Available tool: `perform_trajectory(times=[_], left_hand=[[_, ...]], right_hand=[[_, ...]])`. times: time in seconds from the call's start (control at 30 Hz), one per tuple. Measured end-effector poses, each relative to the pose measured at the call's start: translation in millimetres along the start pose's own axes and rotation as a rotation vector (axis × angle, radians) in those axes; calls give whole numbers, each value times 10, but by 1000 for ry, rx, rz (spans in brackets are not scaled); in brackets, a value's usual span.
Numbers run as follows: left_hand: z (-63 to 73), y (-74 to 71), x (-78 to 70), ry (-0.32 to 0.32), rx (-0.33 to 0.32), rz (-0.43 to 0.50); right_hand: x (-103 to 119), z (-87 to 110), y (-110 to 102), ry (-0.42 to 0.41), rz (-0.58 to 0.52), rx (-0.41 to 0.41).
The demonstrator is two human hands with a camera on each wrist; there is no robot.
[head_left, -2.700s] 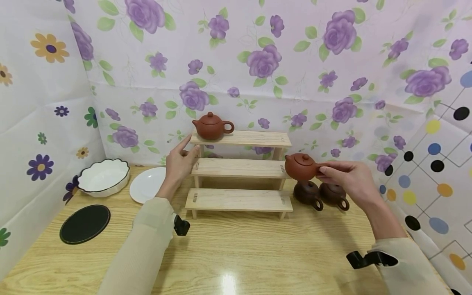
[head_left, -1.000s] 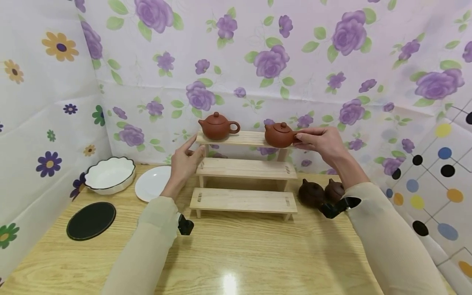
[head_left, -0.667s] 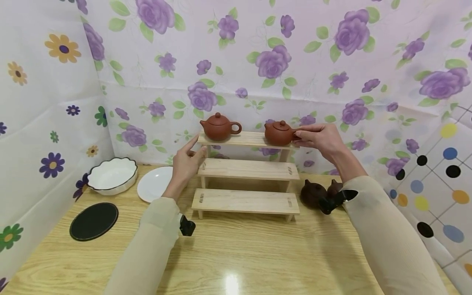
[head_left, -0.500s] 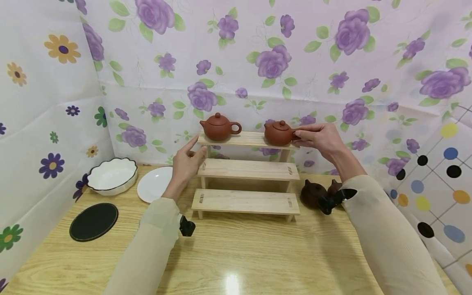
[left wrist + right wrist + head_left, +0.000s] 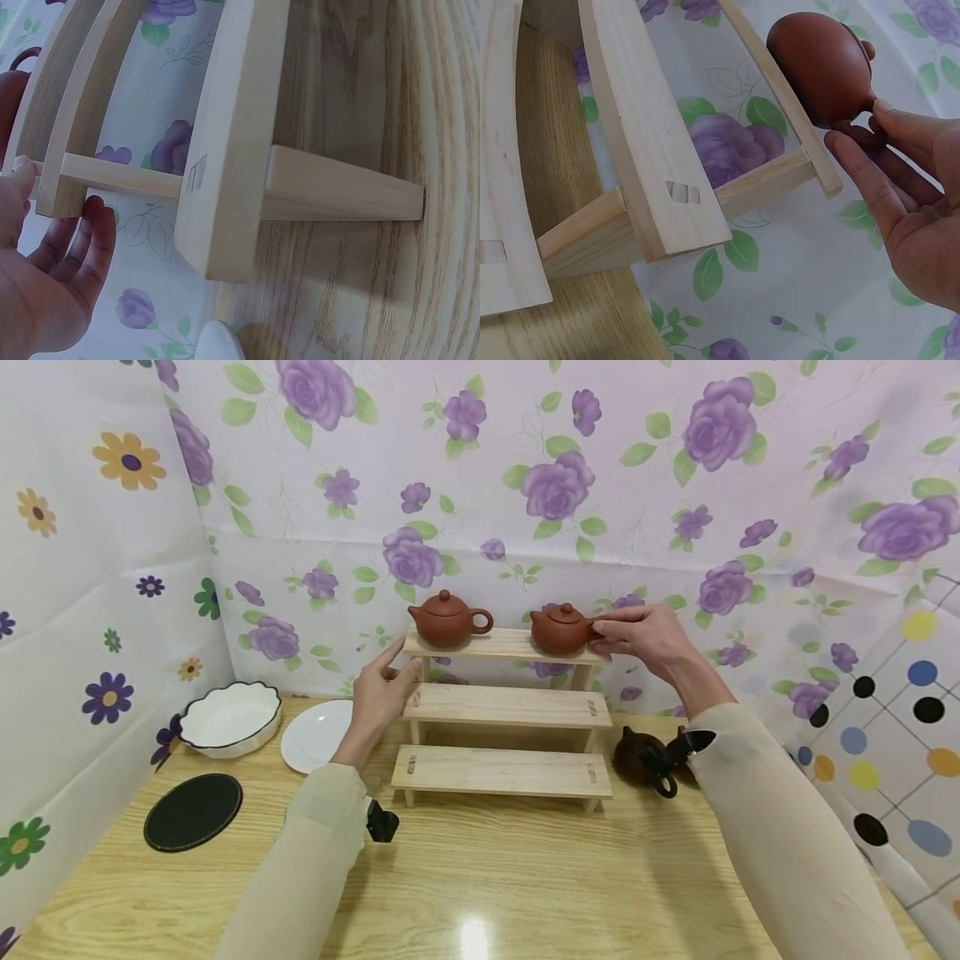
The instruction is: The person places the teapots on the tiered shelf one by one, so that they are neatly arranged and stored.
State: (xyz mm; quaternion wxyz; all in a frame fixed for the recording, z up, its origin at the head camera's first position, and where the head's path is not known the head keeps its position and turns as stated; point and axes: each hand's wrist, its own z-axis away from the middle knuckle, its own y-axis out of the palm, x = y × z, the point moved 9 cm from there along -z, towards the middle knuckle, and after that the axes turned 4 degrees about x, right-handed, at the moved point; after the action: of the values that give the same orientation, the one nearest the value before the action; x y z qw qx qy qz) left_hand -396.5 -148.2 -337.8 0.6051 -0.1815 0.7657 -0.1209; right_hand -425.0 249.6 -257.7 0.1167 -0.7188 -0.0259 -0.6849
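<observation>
A three-step wooden display rack point(image 5: 502, 704) stands against the cloth backdrop. My left hand point(image 5: 381, 689) holds its left end near the top step; in the left wrist view, fingers point(image 5: 94, 240) bend round the wood. One reddish-brown teapot point(image 5: 444, 620) sits on the left of the top step, spout to the left. My right hand point(image 5: 651, 639) pinches the handle of a second reddish-brown teapot point(image 5: 562, 629) at the top step's right end. In the right wrist view, this teapot point(image 5: 821, 67) is at the step, thumb and fingers at its handle.
Two dark brown teapots, the nearer one point(image 5: 636, 758) partly behind the right wrist camera, stand right of the rack. On the left are a scalloped white bowl point(image 5: 231, 720), a white plate point(image 5: 311, 739) and a black round mat point(image 5: 193, 812). Floral cloth walls enclose the table.
My right hand has carried the second reddish-brown teapot left and up from beside the rack to the top step, then shifted it slightly further left. My left hand stays at the rack.
</observation>
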Motion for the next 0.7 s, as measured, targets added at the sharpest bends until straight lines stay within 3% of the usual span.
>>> perform_trajectory(times=[0.7], left_hand=[[-4,3,22,-14,-8,22]], right_hand=[[4,-20,-19,9,-4,-8]])
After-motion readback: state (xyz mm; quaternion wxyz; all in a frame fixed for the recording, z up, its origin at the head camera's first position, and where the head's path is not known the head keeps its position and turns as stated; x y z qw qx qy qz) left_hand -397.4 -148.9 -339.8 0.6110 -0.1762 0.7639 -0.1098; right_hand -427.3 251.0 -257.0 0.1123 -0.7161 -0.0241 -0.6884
